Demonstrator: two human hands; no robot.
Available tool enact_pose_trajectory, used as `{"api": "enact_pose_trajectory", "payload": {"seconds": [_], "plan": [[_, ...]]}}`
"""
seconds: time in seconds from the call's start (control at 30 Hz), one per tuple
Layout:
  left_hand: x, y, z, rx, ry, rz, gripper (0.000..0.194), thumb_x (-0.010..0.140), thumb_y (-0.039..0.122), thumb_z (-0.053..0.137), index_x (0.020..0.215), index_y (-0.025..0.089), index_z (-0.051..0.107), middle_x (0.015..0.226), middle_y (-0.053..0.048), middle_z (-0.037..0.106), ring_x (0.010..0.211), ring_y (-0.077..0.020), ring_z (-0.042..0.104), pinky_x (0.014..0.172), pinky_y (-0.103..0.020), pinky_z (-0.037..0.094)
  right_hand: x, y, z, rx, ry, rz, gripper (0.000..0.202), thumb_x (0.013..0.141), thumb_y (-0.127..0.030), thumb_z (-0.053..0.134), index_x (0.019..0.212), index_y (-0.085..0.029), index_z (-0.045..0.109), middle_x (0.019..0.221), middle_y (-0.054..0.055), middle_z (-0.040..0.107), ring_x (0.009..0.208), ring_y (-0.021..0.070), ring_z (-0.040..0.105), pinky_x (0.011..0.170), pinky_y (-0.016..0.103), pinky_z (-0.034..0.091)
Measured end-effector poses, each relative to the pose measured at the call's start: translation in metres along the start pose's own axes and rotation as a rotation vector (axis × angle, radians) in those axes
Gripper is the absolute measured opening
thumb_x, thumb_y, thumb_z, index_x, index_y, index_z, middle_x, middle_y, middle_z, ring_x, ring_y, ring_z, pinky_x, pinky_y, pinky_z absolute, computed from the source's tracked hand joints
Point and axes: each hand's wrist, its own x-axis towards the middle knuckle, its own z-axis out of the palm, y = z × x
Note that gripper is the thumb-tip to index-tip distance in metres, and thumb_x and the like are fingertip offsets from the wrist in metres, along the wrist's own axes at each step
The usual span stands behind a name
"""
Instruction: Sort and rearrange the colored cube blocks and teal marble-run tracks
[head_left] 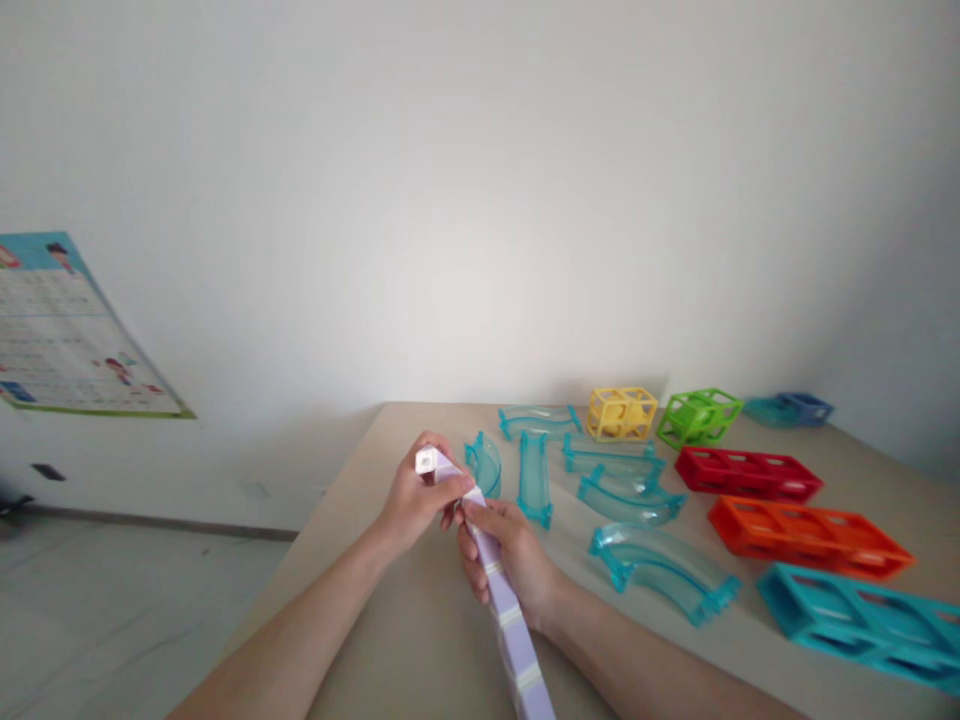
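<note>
A long, narrow lilac stick (511,625) with white bands and a square white end runs from the lower edge of the view up between my hands. My left hand (421,500) is closed around its far end, thumb along the top. Just below it, my right hand (510,555) grips the stick with the thumb on top and fingers curled underneath. Whether the stick is one piece or several joined blocks, I cannot tell. Beyond the hands, a clear teal curved track piece (484,466) and a straight teal track piece (534,478) lie on the table.
More clear teal track pieces (664,565) lie to the right on the table (345,500). Further right are red (748,474), orange (810,535) and turquoise (862,620) frame blocks. Yellow (621,413) and green (699,416) frame cubes stand near the wall (480,200).
</note>
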Motion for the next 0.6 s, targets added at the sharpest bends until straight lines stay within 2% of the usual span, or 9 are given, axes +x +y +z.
{"api": "enact_pose_trajectory", "payload": {"seconds": [0.1,0.2,0.3,0.4,0.5,0.6], "plan": [[-0.001,-0.002,-0.005,-0.09,-0.128,-0.068,0.056,0.073,0.035,0.077,0.115,0.022,0.043,0.082,0.0,0.066,0.045,-0.0098,0.058,0.033,-0.018,0.044,-0.002,-0.003,0.0,0.036,-0.025,-0.018,0.033,0.078,-0.048,0.065,0.077,-0.016,0.055,0.049,-0.008,0.049,0.028,0.0055,0.039,0.026,0.017,0.033],[-0.001,-0.006,-0.008,-0.138,-0.19,-0.108,0.063,0.071,0.035,0.078,0.122,0.018,0.044,0.073,0.0,0.064,0.043,-0.0093,0.055,0.032,-0.017,0.042,-0.004,-0.006,0.0,0.057,-0.046,0.001,0.033,0.079,-0.047,0.062,0.076,-0.015,0.056,0.047,-0.007,0.05,0.028,0.0065,0.04,0.027,0.018,0.033],[0.001,-0.007,-0.008,-0.17,-0.14,-0.104,0.059,0.069,0.036,0.079,0.117,0.017,0.049,0.065,0.002,0.062,0.037,-0.0087,0.053,0.031,-0.016,0.038,-0.006,-0.006,0.001,0.06,-0.069,0.081,0.039,0.079,-0.053,0.06,0.079,-0.014,0.059,0.048,-0.005,0.054,0.031,0.0088,0.046,0.029,0.02,0.036],[0.002,-0.004,-0.011,-0.14,-0.12,-0.161,0.051,0.068,0.041,0.079,0.105,0.013,0.057,0.057,0.002,0.06,0.035,-0.0103,0.053,0.03,-0.017,0.037,-0.007,-0.006,0.001,0.06,-0.081,0.128,0.044,0.078,-0.059,0.057,0.078,-0.015,0.057,0.048,-0.005,0.053,0.03,0.0091,0.046,0.029,0.02,0.034],[0.002,0.0,-0.015,-0.076,-0.124,-0.207,0.046,0.063,0.044,0.081,0.085,0.008,0.063,0.049,0.001,0.056,0.034,-0.0096,0.049,0.029,-0.018,0.036,-0.006,-0.006,-0.002,0.06,-0.121,0.156,0.039,0.078,-0.055,0.059,0.077,-0.016,0.056,0.046,-0.007,0.05,0.028,0.008,0.043,0.028,0.019,0.032],[0.002,-0.001,-0.019,-0.075,-0.125,-0.234,0.042,0.06,0.044,0.083,0.073,0.01,0.063,0.042,0.005,0.046,0.031,-0.0064,0.041,0.027,-0.016,0.034,-0.005,-0.008,-0.005,0.054,-0.177,0.199,0.036,0.078,-0.051,0.058,0.078,-0.015,0.057,0.046,-0.007,0.048,0.027,0.0078,0.042,0.026,0.019,0.032]]}}
